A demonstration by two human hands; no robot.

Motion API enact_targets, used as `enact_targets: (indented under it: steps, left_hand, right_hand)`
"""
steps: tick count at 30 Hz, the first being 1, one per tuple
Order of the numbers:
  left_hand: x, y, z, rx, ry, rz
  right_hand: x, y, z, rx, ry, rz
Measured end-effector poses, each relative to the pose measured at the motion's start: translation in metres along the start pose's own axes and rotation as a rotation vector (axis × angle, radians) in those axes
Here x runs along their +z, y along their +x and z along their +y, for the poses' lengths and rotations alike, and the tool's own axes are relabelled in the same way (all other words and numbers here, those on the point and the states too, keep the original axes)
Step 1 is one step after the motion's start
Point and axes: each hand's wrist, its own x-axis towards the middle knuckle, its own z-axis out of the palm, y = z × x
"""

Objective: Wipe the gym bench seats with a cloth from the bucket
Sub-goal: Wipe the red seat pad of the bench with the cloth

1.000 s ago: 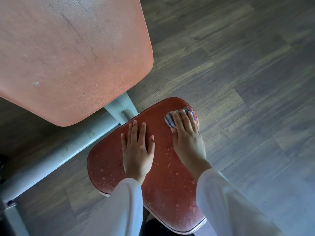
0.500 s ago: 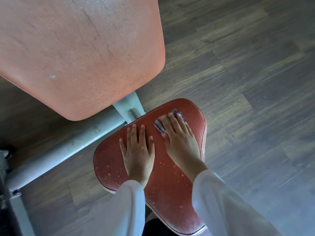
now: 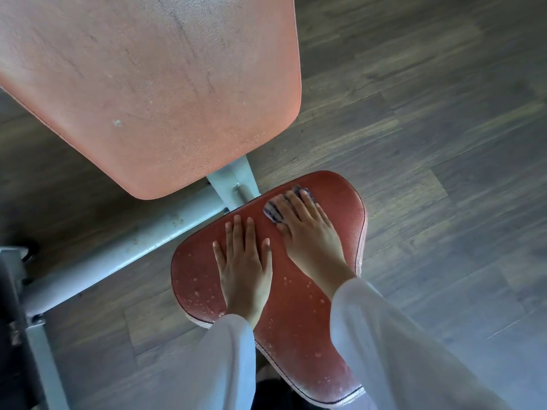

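Dark wood-plank floor [image 3: 429, 128] lay under one bench with two red pads: a large backrest [image 3: 148, 84] and a small seat [image 3: 296, 306] on a grey frame [image 3: 118, 250]. Two hands rested on the seat: the left hand [image 3: 244, 264] lay flat, fingers spread, near its middle. The right hand [image 3: 307, 232], fingers extended, pressed one checked cloth [image 3: 270, 210] against the seat's far edge.

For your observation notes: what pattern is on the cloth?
Blue-and-white checks on the cloth, seen in the head view.
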Motion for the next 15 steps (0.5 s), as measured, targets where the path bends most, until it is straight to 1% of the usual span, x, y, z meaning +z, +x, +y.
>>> enact_targets:
  steps: [4, 6, 8, 9, 11, 13, 15]
  left_hand:
    - [-0.002, -0.002, 0.000, -0.013, 0.012, -0.026]
    - [-0.002, -0.003, 0.000, -0.019, 0.006, -0.025]
    - [-0.001, -0.004, 0.000, -0.025, -0.003, -0.017]
    - [-0.001, -0.004, 0.001, -0.028, -0.007, -0.016]
    - [-0.001, -0.004, 0.000, -0.032, -0.013, -0.025]
    - [-0.002, -0.005, -0.001, -0.028, -0.012, -0.031]
    - [-0.003, -0.006, -0.002, -0.028, -0.012, -0.037]
  right_hand:
    - [-0.009, 0.002, 0.026, 0.231, 0.009, 0.085]
    - [-0.011, 0.019, 0.022, 0.297, -0.003, 0.107]
    - [-0.006, 0.034, 0.009, 0.261, -0.012, -0.020]
    - [-0.003, 0.038, 0.001, 0.194, -0.017, -0.070]
    - [0.004, 0.035, -0.012, 0.059, 0.007, -0.109]
    - [0.007, 0.020, -0.018, -0.007, 0.006, -0.076]
    - [0.003, 0.002, -0.010, 0.039, 0.035, -0.009]
